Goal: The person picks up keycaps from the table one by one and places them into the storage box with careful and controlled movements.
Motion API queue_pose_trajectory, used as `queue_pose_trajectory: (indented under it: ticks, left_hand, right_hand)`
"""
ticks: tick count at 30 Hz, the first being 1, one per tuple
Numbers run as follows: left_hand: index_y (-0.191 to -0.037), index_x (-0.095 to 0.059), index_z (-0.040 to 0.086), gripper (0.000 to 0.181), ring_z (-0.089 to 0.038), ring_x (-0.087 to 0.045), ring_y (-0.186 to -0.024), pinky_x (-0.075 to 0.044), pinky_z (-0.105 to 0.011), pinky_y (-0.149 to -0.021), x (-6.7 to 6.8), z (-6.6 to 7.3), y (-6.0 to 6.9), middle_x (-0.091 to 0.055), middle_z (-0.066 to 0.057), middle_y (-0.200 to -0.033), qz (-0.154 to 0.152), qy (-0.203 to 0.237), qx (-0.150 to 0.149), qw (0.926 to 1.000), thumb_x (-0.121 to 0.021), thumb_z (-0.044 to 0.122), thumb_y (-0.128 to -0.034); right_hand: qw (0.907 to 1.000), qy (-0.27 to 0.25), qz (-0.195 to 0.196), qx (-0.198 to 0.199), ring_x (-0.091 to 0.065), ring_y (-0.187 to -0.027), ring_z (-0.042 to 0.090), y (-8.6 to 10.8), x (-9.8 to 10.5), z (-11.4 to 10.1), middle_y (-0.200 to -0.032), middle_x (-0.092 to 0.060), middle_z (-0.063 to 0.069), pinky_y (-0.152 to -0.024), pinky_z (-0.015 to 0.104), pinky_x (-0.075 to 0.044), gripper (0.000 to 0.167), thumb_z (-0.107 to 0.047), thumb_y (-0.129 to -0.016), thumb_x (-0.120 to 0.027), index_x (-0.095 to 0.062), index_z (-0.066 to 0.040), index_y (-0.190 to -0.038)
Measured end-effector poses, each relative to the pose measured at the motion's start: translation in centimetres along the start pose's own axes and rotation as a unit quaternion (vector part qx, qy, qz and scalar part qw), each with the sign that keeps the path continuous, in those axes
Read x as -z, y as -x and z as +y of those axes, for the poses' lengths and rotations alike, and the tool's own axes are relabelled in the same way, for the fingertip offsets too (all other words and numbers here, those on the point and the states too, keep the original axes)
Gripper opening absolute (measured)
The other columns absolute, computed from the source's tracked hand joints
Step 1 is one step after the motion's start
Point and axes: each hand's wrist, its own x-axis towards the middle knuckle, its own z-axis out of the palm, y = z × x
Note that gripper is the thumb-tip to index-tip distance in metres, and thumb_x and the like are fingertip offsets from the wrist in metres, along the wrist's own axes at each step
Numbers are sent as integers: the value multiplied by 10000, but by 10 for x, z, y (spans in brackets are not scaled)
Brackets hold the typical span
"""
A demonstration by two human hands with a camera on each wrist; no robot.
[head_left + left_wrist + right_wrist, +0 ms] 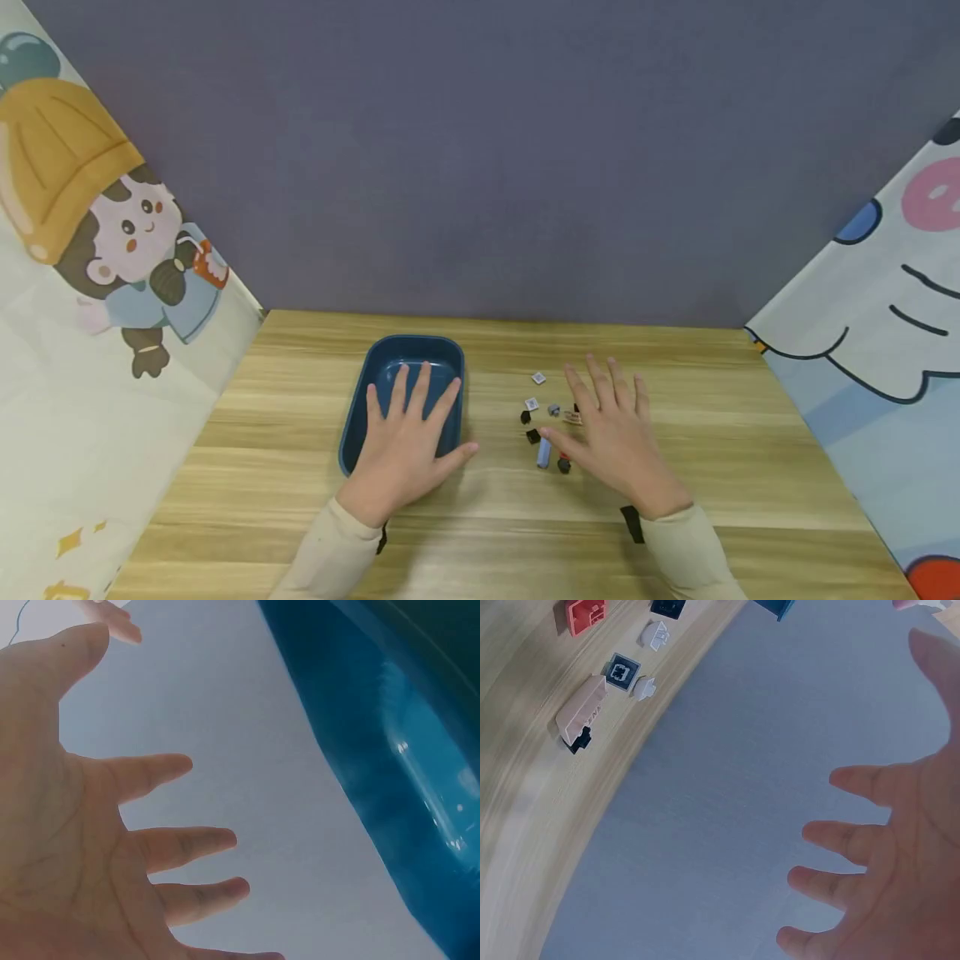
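Observation:
Both hands are spread with straight fingers and hold nothing. My left hand [405, 446] hovers over the near part of a dark blue rectangular tray [351, 417], hiding some of its inside. My right hand [618, 433] is above the table beside a group of small loose pieces. Among them are white square tiles [538, 378], black pieces [533, 436], a light blue bar [543, 452] and a small grey piece [554, 410]. In the right wrist view a red piece [585, 615] and a pinkish elongated piece [583, 710] lie on the wood. The right hand partly covers the group.
The wooden tabletop [285, 392] ends at a plain grey-purple partition [510, 167]. Cartoon-printed panels stand on the left [45, 358] and right [870, 325]. Black straps show at both wrists, the right strap [632, 524] more plainly.

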Motion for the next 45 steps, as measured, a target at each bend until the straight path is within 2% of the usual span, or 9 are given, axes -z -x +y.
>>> queue_pose_trajectory:
  ticks: [5,10,16,22,26,31,34,38,45]
  left_hand:
    - [-1587,-316,266,848,-478,-116,-1472,-132,-792,-1077,-1,-7,4,-170,-204,-1630,41,129,59,9999,-352,784,-916]
    - [-1573,-356,236,769,-475,-203,-1453,-240,-770,-1060,-2,-19,10,-253,-220,-1602,119,205,75,9997,-470,677,-953]
    - [-1494,-489,137,635,-498,-396,-1344,-427,-700,-969,-5,-40,19,-401,-266,-1507,413,328,107,9986,-643,449,-963]
    - [-1410,-559,37,535,-508,-520,-1205,-523,-658,-839,-9,-62,30,-510,-295,-1390,662,488,174,9965,-706,261,-947]
    - [-1357,-592,-7,484,-489,-568,-1148,-551,-611,-831,-12,-74,39,-551,-305,-1337,830,564,193,9948,-727,170,-927]
    - [-1333,-579,-71,448,-491,-557,-1170,-529,-598,-899,-12,-84,48,-546,-315,-1339,809,776,382,9930,-699,82,-930]
    - [-1311,-575,-107,416,-481,-560,-1172,-521,-585,-925,-11,-89,52,-566,-306,-1315,788,811,482,9924,-667,37,-933]
    - [-1284,-573,-143,390,-469,-587,-1125,-544,-564,-890,-10,-93,56,-596,-291,-1273,698,742,506,9935,-635,-26,-917]
    - [-1256,-582,-159,382,-449,-621,-1070,-554,-540,-884,-14,-97,57,-629,-275,-1224,580,800,495,9939,-581,-115,-877]
  right_hand:
    - [9999,-14,-160,-50,-90,-1482,455,1,1,2,-1628,-168,214,-1140,718,-28,919,-711,-912,-515,-289,-127,-1586]
    - [9995,-79,-273,-95,-129,-1470,464,1,-1,7,-1616,-195,225,-1146,708,-76,836,-582,-944,-592,-330,-83,-1562]
    - [9997,-149,-161,67,-314,-1375,518,4,-8,19,-1535,-328,282,-1090,704,-279,706,-395,-951,-677,-433,6,-1479]
    - [9999,-70,-74,86,-552,-1167,454,8,-24,33,-1264,-590,256,-896,629,-510,555,-256,-919,-747,-563,32,-1356]
    - [9997,-187,-134,-4,-631,-1018,390,8,-33,41,-1108,-656,194,-772,548,-575,395,-181,-906,-760,-649,19,-1228]
    - [9986,-440,-272,-117,-658,-843,301,5,-42,48,-969,-664,130,-667,451,-597,263,-124,-899,-759,-689,14,-1112]
    - [9969,-583,-453,-261,-658,-808,265,2,-48,52,-944,-659,104,-675,432,-599,222,-122,-910,-743,-691,7,-1084]
    - [9939,-714,-711,-438,-640,-778,223,-1,-54,56,-917,-639,70,-675,418,-590,190,-116,-916,-724,-684,-9,-1068]
    - [9925,-697,-892,-470,-602,-743,174,-5,-61,61,-864,-611,29,-631,374,-559,151,-111,-907,-732,-674,-25,-1016]
